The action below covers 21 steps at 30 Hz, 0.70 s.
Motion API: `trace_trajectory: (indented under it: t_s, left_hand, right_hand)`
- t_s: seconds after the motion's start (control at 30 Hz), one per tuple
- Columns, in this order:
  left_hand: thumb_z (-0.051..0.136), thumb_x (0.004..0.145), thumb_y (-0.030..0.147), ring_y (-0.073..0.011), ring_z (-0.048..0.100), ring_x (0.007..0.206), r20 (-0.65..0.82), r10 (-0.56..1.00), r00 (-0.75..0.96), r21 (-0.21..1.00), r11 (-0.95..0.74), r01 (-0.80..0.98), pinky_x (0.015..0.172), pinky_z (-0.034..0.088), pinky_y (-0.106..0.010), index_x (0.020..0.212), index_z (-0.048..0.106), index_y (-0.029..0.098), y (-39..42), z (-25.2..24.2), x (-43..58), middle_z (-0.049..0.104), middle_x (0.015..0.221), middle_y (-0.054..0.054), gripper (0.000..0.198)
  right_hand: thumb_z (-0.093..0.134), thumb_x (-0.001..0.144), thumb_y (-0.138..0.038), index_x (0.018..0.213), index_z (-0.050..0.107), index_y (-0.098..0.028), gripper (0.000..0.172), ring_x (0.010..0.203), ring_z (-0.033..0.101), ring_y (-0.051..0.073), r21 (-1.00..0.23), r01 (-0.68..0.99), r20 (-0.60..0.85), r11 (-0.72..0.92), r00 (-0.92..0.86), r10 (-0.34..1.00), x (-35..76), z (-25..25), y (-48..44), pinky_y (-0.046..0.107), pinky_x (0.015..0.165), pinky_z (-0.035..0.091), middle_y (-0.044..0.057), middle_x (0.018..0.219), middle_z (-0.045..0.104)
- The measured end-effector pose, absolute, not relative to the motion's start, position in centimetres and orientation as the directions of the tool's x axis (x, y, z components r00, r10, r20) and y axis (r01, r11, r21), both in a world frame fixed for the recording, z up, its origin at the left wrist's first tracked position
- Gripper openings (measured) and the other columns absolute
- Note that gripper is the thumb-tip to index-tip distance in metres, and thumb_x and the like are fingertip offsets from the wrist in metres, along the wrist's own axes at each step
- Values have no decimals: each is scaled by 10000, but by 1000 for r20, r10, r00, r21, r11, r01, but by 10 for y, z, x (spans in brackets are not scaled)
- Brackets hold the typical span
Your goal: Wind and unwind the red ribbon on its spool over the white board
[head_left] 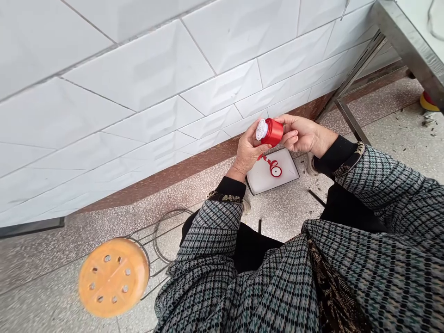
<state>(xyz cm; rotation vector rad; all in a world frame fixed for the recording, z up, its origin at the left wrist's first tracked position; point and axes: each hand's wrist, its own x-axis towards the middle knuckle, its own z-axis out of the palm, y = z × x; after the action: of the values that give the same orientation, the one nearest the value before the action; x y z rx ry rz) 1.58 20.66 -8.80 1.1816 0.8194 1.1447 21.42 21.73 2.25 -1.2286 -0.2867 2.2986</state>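
Spool (273, 132) above the box (258, 181): likely light, slick, best held by its rims; my left hand (248, 151) and right hand (302, 134) pinch it.

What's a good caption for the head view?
Left hand holds a red spool, right hand touching it, before a white tiled wall.

The ribbon roll (273, 133) is red, the coat (274, 291) checked.

Clock centred on red ribbon spool (273, 133). Tiled wall (138, 83) closed off 9 to 1; metal frame (408, 44) obstructed 2. Right hand (300, 134) barred 3, left hand (247, 150) 7–8. Gap between wrists passable at 6, down to white box (259, 179). Farther out near 8, floor (152, 203) ran open until orange stool (113, 280).
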Motion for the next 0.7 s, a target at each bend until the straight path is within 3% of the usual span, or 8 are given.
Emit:
trace_trajectory:
  t_s: [0.1,0.2,0.37,0.53,0.6,0.7]
  left_hand:
    - [1048,496,567,-290,700,1274,41,981,187,967,8,-253,985,603,-358,1281,694,247,205,-89,21,732,1341,-135,918]
    - [995,628,574,-242,728,1169,-16,993,121,966,46,-255,929,610,-337,1269,677,246,203,-87,28,751,1251,-119,787]
    - [963,729,535,-169,728,862,-113,991,76,938,132,-319,677,570,-258,1181,685,259,195,-80,42,765,1000,-63,598]
    - [931,739,595,-59,483,496,-181,981,68,952,192,-240,450,336,-193,874,644,201,186,-75,48,658,670,26,506]
    - [880,770,655,-45,367,422,-202,970,136,956,225,-187,409,245,-202,741,594,196,184,-71,46,540,534,56,542]
    - [806,805,731,-41,282,380,-246,947,206,942,284,-181,383,175,-217,692,585,198,183,-66,42,456,477,71,588]
  right_hand:
    - [726,998,-230,919,585,-187,166,401,275,26,-424,-405,-691,-810,-434,579,210,20,212,115,336,288,-77,600,479]
    - [773,997,-282,926,610,-191,200,431,346,37,-501,-488,-631,-714,-358,688,197,15,200,123,379,351,-69,618,531]
    - [827,963,-250,885,627,-181,225,466,404,52,-652,-489,-587,-580,-159,793,182,7,191,138,427,371,-73,573,512]
    - [729,1008,-169,864,581,-193,208,423,325,36,-641,-537,-630,-549,-41,776,192,9,209,136,391,293,-85,584,491]
    - [672,1035,-156,870,556,-198,206,408,278,27,-606,-558,-655,-567,-56,754,195,11,215,121,371,257,-91,591,479]
    - [609,1061,-156,857,517,-206,230,392,224,27,-550,-571,-682,-610,-114,722,199,12,220,108,352,222,-106,560,401]
